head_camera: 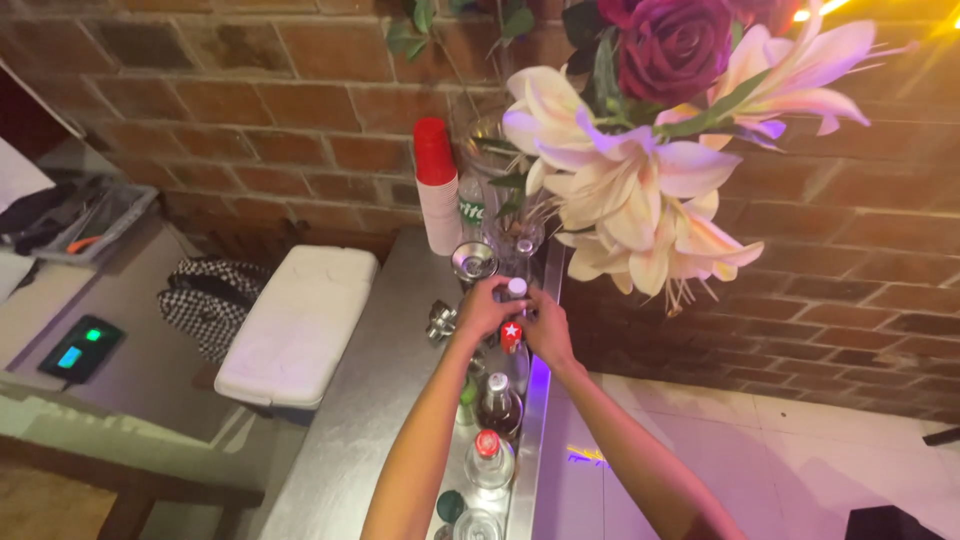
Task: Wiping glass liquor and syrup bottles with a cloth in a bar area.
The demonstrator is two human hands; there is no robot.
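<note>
at the far end of a narrow steel tabletop (370,400), both hands meet on the top of one bottle (513,340) that carries a red label. the left hand (485,308) comes in from the near side with its fingers (497,290) curled and clamped around the bottle's neck, just under the pale cap. the right hand (548,325) presses against the other side of the same neck, its fingers bent in toward the cap; whether they close fully around it cannot be told, since the left hand hides part of them. the bottle stands upright at the back of a row of bottles that runs along the tabletop's right edge, beside a purple-lit strip. nearer the camera in that row stand a dark bottle with a silver cap (498,403) and a clear bottle with a red cap (489,460), both upright and between the two forearms. just behind the hands sits a metal jigger (474,262), and behind that a stack of cups (437,185), red on top and white below. a glass vase (505,190) holds pale lilies (630,190) and a dark red rose (675,45) that lean out over the brick wall. left of the tabletop a white cooler (300,320) rests below, with a checkered bag (205,300) beside it.
</note>
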